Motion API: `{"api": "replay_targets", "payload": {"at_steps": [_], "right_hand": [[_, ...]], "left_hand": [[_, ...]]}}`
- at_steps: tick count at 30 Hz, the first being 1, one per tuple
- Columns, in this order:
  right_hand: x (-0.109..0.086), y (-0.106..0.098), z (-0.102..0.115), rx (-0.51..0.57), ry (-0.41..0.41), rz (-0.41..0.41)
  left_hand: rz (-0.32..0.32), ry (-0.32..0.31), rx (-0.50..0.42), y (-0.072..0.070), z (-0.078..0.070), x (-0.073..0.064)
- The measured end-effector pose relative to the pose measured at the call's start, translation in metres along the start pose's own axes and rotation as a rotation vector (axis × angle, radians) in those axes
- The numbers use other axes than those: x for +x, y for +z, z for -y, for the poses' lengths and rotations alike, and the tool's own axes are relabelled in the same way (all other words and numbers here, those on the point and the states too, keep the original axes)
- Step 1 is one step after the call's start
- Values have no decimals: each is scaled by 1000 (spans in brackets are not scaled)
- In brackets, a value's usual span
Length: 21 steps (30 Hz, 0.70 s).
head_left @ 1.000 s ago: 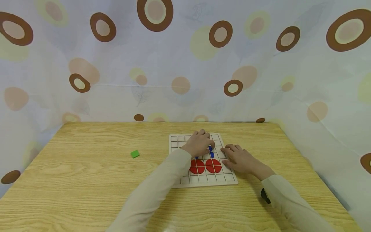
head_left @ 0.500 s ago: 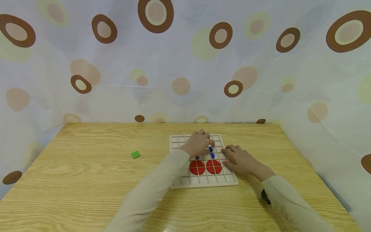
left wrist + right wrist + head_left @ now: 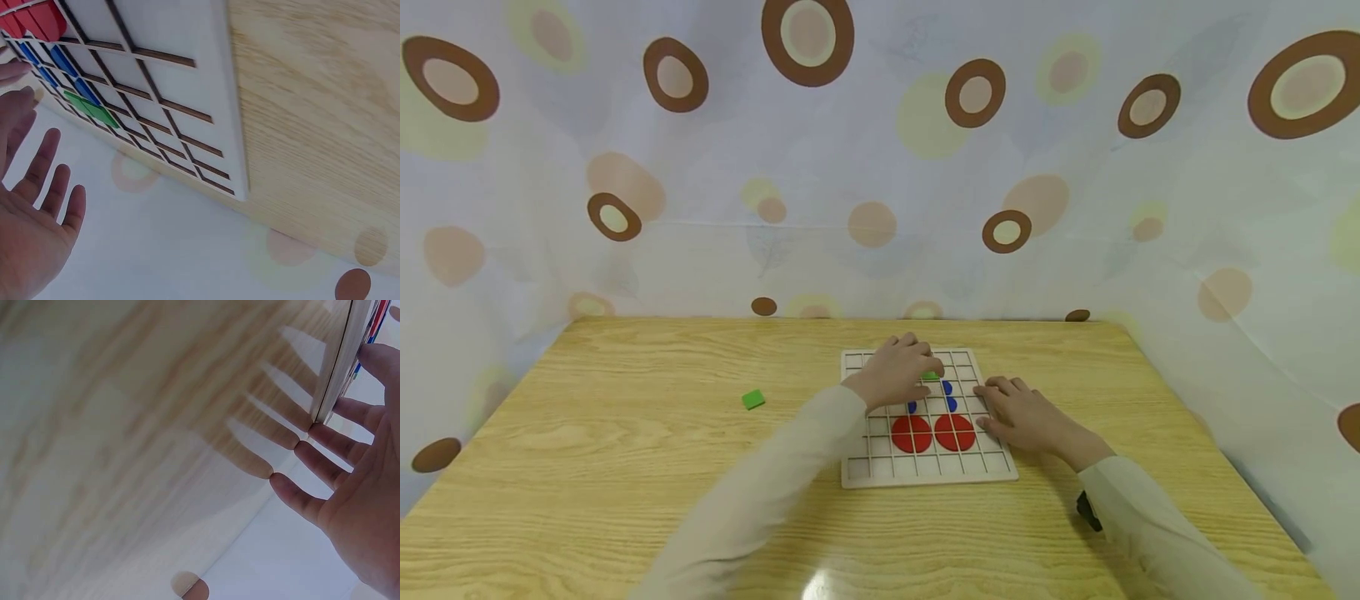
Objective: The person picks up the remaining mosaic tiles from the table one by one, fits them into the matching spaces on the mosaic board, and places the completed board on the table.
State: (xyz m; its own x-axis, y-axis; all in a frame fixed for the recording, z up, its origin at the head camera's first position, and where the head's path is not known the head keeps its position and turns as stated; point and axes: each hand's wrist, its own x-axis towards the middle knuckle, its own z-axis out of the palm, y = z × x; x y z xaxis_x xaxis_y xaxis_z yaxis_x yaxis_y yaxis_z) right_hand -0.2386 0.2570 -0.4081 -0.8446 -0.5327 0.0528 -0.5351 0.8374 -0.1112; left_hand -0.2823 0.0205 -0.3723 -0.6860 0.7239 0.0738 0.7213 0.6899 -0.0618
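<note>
A white board [image 3: 887,471] with a raised grid lies on the table. My left hand [image 3: 895,371] is above its upper middle, fingers slightly bent and apart; the left wrist view shows no piece in the hand [image 3: 31,219]. Near these fingertips a green piece [image 3: 930,376] sits in the grid, partly covered in the head view. Below it are small blue pieces [image 3: 952,404] and two red round shapes [image 3: 955,432], crossed by grid lines. My right hand [image 3: 1026,414] rests at the board's right edge, fingers spread, some fingertips touching the tabletop [image 3: 156,456].
A loose green square [image 3: 753,399] lies on the wooden table [image 3: 625,467], left of the board. Patterned cloth [image 3: 820,267] stands behind the table and along its sides. Something black [image 3: 1087,510] shows at the right wrist.
My left hand has drawn back a little to the left, and the green piece in the grid has come into sight. The right hand stays at the board's edge.
</note>
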Motion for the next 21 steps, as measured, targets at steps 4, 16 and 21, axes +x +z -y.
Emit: {"api": "replay_targets", "payload": {"at_steps": [4,16,21], "right_hand": [[0,1,-1,-5,-10,-8],[-1,0,0,-1,-19,-9],[0,-1,1,-1,-15,2]], "left_hand": [[-6,-10,-33,-2,7,-11],[-35,-38,-117,-2,32,-43],[-45,-65,-108,2,42,-56]]}}
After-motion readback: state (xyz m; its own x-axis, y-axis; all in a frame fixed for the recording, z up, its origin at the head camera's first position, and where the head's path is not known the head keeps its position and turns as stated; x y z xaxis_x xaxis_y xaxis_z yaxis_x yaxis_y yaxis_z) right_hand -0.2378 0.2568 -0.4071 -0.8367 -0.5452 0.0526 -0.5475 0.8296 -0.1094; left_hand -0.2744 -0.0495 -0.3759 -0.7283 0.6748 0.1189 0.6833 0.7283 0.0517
